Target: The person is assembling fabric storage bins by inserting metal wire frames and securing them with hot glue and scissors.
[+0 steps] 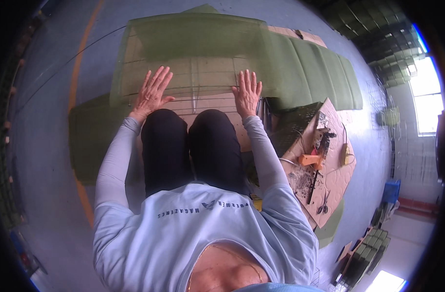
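My left hand (152,95) lies flat with its fingers spread on the near left part of a sheer green mesh sheet (198,39). On the sheet's near right part rests my right hand (247,95), also flat, its fingers slightly apart. Neither holds anything. A thin metal wire frame (194,90) shows at and through the mesh between the two hands. Brown cardboard (210,104) lies beneath the frame, in front of my knees.
More green mesh (320,73) is layered at the right, and another green piece (91,138) lies on the floor at left. A cardboard-topped stand (341,170) at my right bears an orange-handled glue gun (310,159), dark residue and scissors (322,208).
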Tool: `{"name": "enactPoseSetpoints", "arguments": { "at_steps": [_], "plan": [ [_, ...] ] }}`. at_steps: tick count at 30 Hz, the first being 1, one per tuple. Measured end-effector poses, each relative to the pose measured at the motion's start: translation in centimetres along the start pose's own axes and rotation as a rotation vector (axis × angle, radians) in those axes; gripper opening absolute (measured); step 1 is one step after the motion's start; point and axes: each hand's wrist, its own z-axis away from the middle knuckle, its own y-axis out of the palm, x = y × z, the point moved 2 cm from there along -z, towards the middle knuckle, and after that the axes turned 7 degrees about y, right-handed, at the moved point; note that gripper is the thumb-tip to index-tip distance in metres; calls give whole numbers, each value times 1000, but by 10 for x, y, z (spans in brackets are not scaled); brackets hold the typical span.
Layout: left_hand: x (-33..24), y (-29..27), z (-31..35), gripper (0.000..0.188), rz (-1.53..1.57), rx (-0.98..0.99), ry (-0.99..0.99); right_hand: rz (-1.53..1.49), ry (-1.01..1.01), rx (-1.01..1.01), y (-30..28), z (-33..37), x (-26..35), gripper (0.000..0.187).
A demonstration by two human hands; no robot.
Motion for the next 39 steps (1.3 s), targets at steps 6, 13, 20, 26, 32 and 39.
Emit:
{"name": "enactPoseSetpoints", "arguments": {
  "at_steps": [6, 13, 20, 26, 32, 39],
  "plan": [
    [11, 16, -6, 76, -73, 98, 22, -1, 51, 0, -1, 3, 3, 66],
    [15, 17, -4, 70, -95, 135, 42, -5, 62, -1, -1, 3, 4, 65],
    [20, 20, -6, 69, -53, 178, 35, 7, 77, 11, 0, 2, 6, 65],
    [20, 25, -5, 67, -83, 147, 23, 25, 53, -7, -13, -1, 21, 68],
    [20, 24, -2, 63, -68, 67, -7, -178, -394, 126, 0, -6, 67, 66],
    [14, 23, 2, 65, -48, 80, -50, -119, -382, 124, 11, -8, 69, 57]
  ]
}}
